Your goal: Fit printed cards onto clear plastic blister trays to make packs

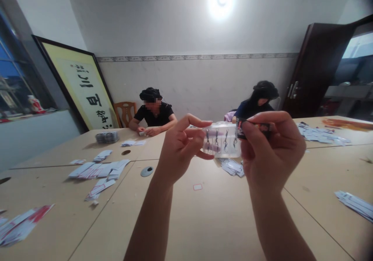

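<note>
A clear plastic box [225, 140] with several small dark metal pieces in its compartments is held up above the table. My left hand [186, 146] grips its left end between thumb and fingers. Between the thumb and fingers of my right hand [269, 148] is a black packet [258, 128] with red and orange print, which lies against the right end of the box. The right fingertips are partly hidden behind the packet and box.
The wooden table [210, 222] bears a small red-edged label [197, 187], paper stacks [96, 170] at left, more papers [231, 167] behind my hands and strips [354, 204] at right. Two people [154, 115] sit across, near a pile of round metal items [106, 137].
</note>
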Motion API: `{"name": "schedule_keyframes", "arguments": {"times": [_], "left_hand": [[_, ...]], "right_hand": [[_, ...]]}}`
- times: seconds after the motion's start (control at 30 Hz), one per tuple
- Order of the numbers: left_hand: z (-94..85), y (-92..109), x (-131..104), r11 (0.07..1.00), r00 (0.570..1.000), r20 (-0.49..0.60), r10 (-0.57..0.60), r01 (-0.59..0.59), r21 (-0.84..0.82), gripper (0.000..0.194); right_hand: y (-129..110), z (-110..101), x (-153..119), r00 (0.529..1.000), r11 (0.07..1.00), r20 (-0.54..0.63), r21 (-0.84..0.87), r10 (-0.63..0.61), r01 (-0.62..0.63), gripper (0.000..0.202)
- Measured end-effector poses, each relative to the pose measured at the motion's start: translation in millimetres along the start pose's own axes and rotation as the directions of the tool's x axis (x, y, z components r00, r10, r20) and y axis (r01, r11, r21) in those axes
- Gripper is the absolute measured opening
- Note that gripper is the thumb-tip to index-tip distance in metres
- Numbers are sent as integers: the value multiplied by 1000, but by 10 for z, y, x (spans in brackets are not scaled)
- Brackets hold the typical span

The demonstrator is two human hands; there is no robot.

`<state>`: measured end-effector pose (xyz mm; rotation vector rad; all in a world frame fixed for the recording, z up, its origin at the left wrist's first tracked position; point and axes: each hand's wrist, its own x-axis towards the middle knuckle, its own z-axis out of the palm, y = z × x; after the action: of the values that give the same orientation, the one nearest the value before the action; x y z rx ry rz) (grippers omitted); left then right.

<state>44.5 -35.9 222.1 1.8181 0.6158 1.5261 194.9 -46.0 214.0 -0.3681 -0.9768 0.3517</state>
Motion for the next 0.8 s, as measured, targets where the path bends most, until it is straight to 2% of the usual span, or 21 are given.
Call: {"name": "schedule_keyframes", "arguments": {"times": [0.17,0.37,0.5,0.8], "left_hand": [[13,-36,19,997,997,-54,56,-59,-42,8],[31,-67,36,991,993,-67,101,-106,-83,6],[42,-57,33,990,993,-75,92,-99,-105,6],[80,-13,10,991,992,-92,90,-99,-92,1]], "right_hand": [[-19,22,-12,999,999,7,24,-43,43,12],[-7,12,-2,994,994,-1,18,-111,111,13],[9,5,-2,995,994,-8,38,-102,102,13],[23,22,12,982,983,-39,2,-186,186,12]]}}
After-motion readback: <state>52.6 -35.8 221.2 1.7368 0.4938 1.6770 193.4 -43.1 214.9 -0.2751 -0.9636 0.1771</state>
